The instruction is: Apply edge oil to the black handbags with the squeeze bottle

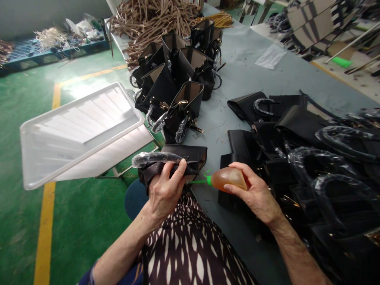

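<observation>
My left hand (166, 186) is closed on a black handbag (190, 152) at the table's near edge, fingers pressed on its top near the plastic-wrapped handle (154, 158). In my right hand (257, 194) lies a squeeze bottle (227, 178) of amber liquid, tipped sideways. Its green nozzle points left and reaches the bag's side, close under my left fingers; whether the tip touches the bag I cannot tell. A small green cap hangs by the bottle's neck.
Several upright black handbags (187, 95) stand ahead, before a heap of brown strips (154, 19). More black bags (297, 134) lie piled at the right. A white plastic tray (83, 134) sits on a stand at the left; a blue stool (135, 200) is below.
</observation>
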`<state>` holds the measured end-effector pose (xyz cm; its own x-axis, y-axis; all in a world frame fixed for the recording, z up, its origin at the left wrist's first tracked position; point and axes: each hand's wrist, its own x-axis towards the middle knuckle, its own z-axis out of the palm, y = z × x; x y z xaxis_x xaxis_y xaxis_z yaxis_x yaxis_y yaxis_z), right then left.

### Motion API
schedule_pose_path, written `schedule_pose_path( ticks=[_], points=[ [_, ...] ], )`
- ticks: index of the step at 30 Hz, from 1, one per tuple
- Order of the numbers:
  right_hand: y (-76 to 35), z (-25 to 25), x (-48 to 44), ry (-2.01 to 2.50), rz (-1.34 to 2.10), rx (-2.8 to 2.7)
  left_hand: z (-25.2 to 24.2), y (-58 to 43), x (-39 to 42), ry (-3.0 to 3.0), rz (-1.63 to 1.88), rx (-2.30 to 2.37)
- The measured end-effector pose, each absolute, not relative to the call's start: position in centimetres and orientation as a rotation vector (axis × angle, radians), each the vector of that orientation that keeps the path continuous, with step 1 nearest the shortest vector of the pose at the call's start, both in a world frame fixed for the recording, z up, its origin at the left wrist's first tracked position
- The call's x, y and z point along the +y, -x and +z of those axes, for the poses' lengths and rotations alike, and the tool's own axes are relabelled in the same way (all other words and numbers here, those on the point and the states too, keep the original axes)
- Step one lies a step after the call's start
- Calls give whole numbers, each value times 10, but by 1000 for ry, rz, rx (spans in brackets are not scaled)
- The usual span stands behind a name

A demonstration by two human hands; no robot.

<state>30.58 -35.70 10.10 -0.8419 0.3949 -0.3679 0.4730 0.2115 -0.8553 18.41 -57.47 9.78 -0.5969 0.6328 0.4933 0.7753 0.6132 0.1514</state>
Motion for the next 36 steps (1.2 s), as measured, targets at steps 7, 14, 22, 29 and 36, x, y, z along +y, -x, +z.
schedule_pose_path(
  ticks=[7,14,22,29,36],
  points=[
    [-307,105,-357,-845,-1728,2354,99,-185,-574,1126,-501,-2444],
    [-312,110,-362,-792,-1763,2322,99,-184,-574,1147,-527,-2436],
    [-312,111,-367,-856,-1784,2324,98,-184,-575,1139,-541,-2437],
    [-313,109,-370,-879,-1775,2253,98,-183,-574,1133,-510,-2452],
    [-316,106,-371,-960,-1863,2210,98,-183,-574,1122,-509,-2443]
  ],
)
